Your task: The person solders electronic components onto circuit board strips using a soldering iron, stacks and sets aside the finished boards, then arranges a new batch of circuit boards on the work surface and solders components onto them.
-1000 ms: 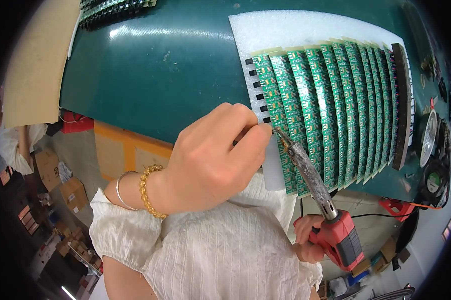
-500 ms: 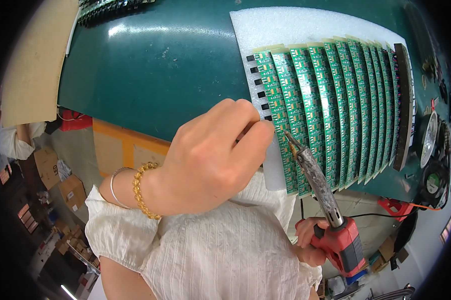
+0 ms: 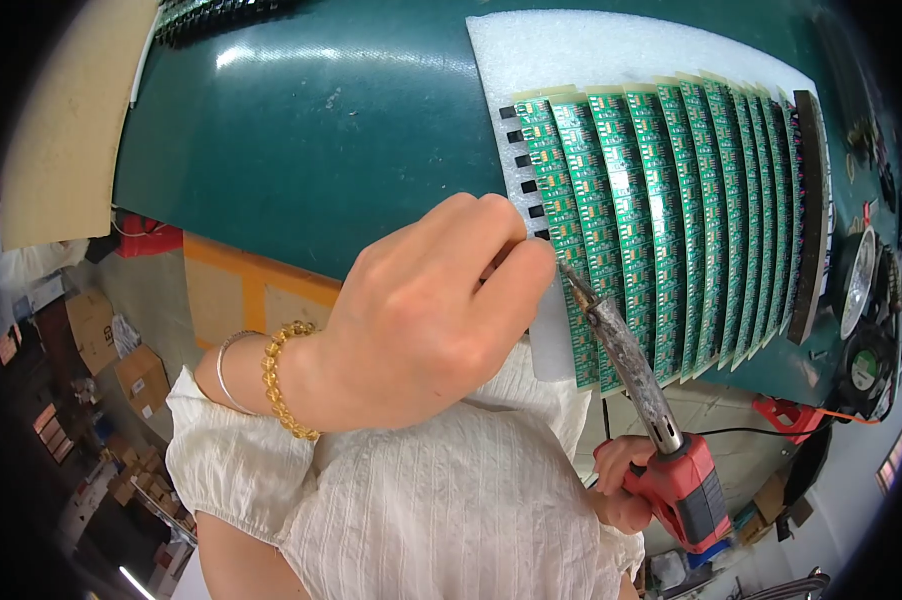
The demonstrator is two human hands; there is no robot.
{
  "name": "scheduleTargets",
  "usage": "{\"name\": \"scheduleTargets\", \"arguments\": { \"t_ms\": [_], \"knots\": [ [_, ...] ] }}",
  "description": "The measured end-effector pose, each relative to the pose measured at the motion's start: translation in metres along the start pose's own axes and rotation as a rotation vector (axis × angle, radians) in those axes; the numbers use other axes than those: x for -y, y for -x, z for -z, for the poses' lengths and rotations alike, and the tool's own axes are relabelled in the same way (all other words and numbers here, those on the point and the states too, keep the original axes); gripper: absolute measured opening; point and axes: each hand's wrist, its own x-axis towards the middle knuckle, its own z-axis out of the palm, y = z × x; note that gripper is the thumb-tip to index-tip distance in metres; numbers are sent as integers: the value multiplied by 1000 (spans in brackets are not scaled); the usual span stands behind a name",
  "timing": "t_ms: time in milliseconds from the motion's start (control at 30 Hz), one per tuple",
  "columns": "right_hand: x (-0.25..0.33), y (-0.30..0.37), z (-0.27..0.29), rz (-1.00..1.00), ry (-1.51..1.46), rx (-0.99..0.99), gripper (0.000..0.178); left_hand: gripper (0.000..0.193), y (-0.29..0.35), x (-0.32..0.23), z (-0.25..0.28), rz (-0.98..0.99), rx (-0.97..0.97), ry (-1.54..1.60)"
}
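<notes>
My left hand (image 3: 436,310) is closed in a pinch at the left edge of the nearest green circuit board strip (image 3: 563,215). Whatever lies between its fingertips is hidden behind the knuckles. My right hand (image 3: 626,480) grips the red and black handle of a soldering iron (image 3: 636,365). Its long, stained metal barrel slants up and left, and the thin tip is at the strip's edge, right beside my left fingertips. Small black parts (image 3: 529,187) stick out in a column along that strip's left side, above my left hand.
Several more board strips (image 3: 661,200) overlap in a row on a white foam sheet (image 3: 611,50). A dark curved bar (image 3: 809,215) stands at their right end. Beyond it are a round metal dish (image 3: 857,285) and a small black fan (image 3: 864,370). A green mat (image 3: 301,150) covers the table.
The soldering iron's tip has shifted slightly left and closer to my left fingertips. My left hand keeps its pinch, and the whole view has shifted a little.
</notes>
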Motion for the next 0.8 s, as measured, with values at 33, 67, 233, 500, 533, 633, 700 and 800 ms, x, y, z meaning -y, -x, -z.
{"name": "scheduleTargets", "arguments": {
  "t_ms": [33,67,233,500,533,633,700,800],
  "knots": [
    [-3,0,-1,73,-56,-23,14,23,-1,0,0,-4,-2,0],
    [-4,1,1,74,-56,-24,14,23,-1,0,0,-6,-1,1],
    [-23,-6,4,476,173,92,82,23,-3,-2,1,-5,13,5],
    [-28,-12,5,469,78,141,82,22,-4,-2,0,-9,18,7],
    [-26,-16,5,474,78,194,82,22,-4,-2,1,-9,18,-2],
    [-30,7,15,322,201,56,82,22,-4,-3,3,11,15,5],
    [-30,0,11,377,171,42,81,22,-5,-3,3,6,17,2],
    [-39,15,30,404,326,13,78,22,-9,-2,3,-6,19,12]
  ]
}}
